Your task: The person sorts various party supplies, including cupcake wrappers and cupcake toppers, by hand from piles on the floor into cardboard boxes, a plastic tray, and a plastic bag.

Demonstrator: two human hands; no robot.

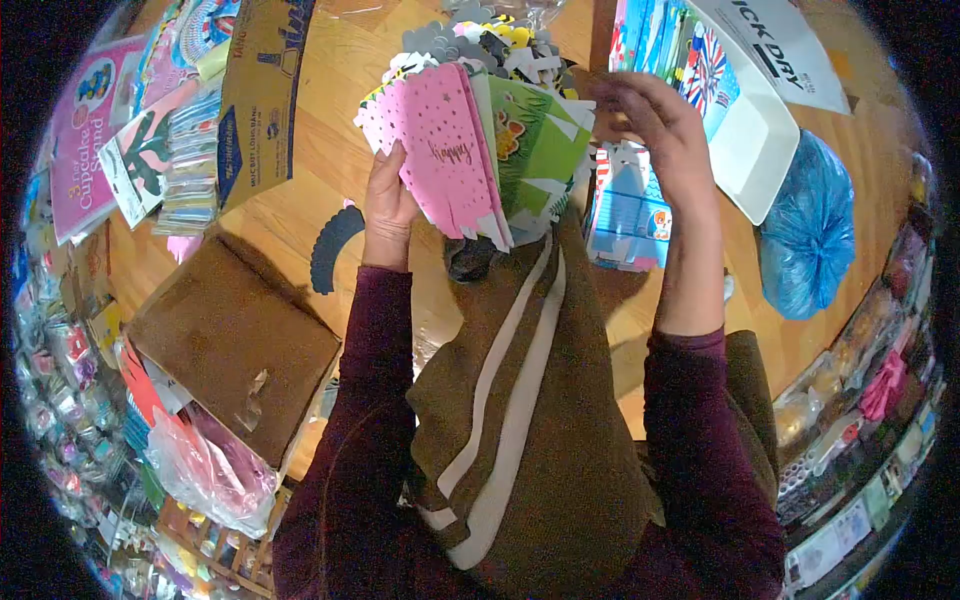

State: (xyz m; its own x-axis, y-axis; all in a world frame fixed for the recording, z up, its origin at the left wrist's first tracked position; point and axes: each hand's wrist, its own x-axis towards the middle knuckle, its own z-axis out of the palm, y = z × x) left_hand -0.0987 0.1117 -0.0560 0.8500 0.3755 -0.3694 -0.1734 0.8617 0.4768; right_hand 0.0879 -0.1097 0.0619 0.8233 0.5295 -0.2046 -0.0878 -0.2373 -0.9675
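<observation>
My left hand grips a fanned stack of printed paper pieces at its left edge. A pink star-dotted piece reading "happy" lies on top, with a green grass-patterned piece showing to its right. My right hand is raised beside the stack's right edge, its fingers curled; whether they touch a paper or hold anything is unclear. Grey and yellow scalloped paper pieces lie just beyond the stack. Below my right hand are blue printed packs on the floor.
A brown cardboard box is at the lower left, a dark scalloped strip near it. An upright carton with packets stands upper left. To the right are a white bin and a blue plastic bag. Packaged goods line both sides.
</observation>
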